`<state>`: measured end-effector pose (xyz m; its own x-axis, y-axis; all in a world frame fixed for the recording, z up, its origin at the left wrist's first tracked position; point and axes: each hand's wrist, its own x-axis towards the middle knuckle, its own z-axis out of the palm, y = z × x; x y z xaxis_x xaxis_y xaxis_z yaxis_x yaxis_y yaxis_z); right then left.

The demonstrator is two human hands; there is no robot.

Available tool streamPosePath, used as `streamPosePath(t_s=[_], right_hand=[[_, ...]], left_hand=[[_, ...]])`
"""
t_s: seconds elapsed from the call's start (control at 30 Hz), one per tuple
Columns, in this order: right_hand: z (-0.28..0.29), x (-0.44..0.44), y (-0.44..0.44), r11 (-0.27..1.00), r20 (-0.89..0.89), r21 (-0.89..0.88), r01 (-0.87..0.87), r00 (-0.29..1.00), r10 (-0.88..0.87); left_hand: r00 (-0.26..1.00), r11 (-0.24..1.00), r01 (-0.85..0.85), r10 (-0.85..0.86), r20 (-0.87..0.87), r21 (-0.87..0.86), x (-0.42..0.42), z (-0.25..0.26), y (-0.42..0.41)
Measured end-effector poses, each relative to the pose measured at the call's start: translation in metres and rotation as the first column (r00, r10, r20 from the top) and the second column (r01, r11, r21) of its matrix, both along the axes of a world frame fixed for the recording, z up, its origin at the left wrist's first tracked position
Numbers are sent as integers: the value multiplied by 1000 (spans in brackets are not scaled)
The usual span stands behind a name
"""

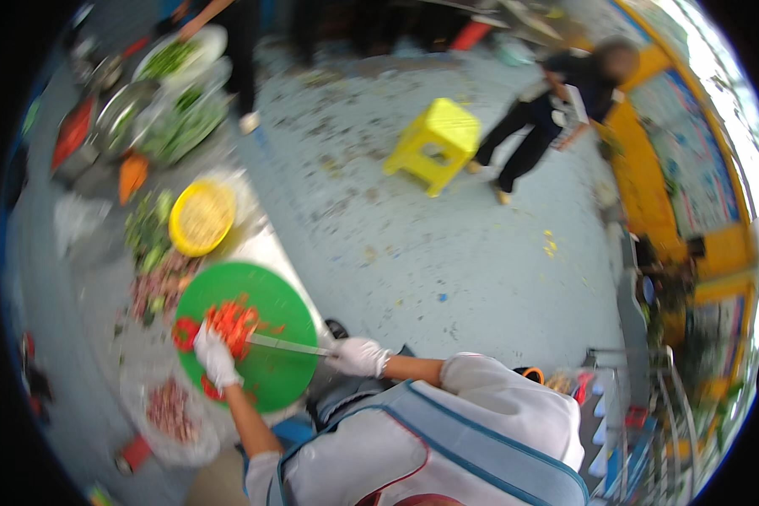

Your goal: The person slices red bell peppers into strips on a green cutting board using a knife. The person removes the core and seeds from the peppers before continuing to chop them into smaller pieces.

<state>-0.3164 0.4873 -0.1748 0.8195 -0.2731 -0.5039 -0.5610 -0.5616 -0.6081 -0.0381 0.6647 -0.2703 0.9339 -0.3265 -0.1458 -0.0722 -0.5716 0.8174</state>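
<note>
On a steel table lies a round green cutting board (278,373), which carries a pile of chopped red peppers (231,324). My left hand (215,355), in a white glove, rests at the pile's near left edge; its fingertips are blurred, and whether they grip a piece is unclear. Beside it, at the board's left rim, sits a larger red pepper (185,333). My right hand (357,357), also gloved in white, is closed around the handle of a long knife (288,345). The blade lies across the board with its tip at the chopped pile. More red pepper (212,387) lies below my left hand.
Beyond the board stand a yellow bowl (176,231) of pale chopped food and bagged greens (183,129). A plastic bag of reddish pieces (172,411) lies near left. Another person's hand (191,30) reaches into a bowl. A yellow stool (446,129) and a walking person (537,120) are farther off.
</note>
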Motion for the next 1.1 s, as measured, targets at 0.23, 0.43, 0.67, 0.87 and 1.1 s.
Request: streamPosePath(t_s=[0.23, 0.43, 0.67, 0.87, 1.1], right_hand=[[32, -3, -8, 977, 39, -40, -210, 977, 211], [6, 4, -1, 955, 75, -31, -295, 952, 297], [-1, 34, -3, 973, 98, -96, -209, 971, 218], [3, 49, -8, 981, 133, -77, -180, 973, 189], [20, 26, -3, 998, 124, -17, -66, 990, 68]], left_hand=[[970, 956, 68, -130, 205, 285, 1, 31, -9], [984, 968, -50, 5, 180, 244, -17, 79, 23], [961, 873, -193, 78, 264, 447, -41, 61, 105], [992, 932, -114, 85, 96, 344, -66, -7, 129], [970, 946, -237, 217, 112, 220, -67, -28, 118]])
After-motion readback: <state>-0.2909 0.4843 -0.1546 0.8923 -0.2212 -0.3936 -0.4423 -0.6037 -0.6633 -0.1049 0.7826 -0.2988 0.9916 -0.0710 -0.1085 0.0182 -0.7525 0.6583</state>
